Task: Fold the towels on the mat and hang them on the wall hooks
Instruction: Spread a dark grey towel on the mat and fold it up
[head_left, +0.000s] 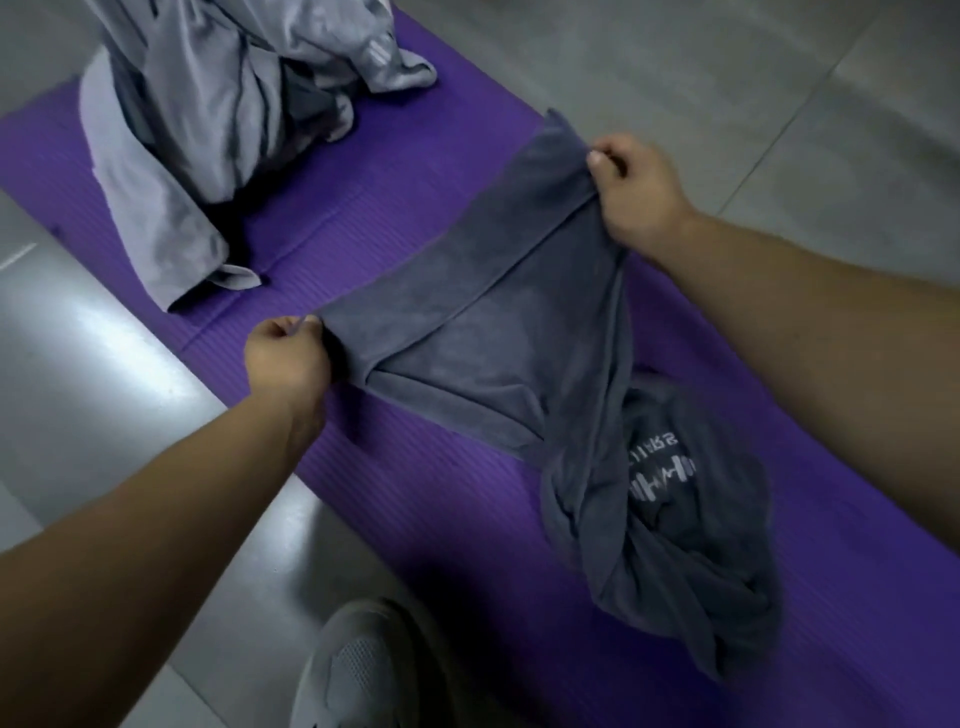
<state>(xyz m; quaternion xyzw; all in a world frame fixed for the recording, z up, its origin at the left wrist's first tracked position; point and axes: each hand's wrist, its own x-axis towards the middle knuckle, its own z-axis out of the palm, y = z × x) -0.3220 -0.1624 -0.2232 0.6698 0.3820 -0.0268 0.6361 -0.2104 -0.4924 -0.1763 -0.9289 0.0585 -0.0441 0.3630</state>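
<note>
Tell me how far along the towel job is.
Done: nothing looks folded or hung; no wall hooks are in view. In hand: the left hand and right hand pinch the stretched edge of a dark grey towel, its lower end bunched on the purple mat. Left: fold it, then the crumpled light grey towel heap, and hang all.

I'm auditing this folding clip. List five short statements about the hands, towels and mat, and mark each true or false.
1. The left hand and the right hand both pinch the dark grey towel. True.
2. The mat is green. False: it is purple.
3. The light grey towels lie neatly folded. False: they sit in a crumpled heap.
4. The dark grey towel carries a white print. True.
5. A bare foot shows at the bottom edge. False: it is a grey shoe.
</note>
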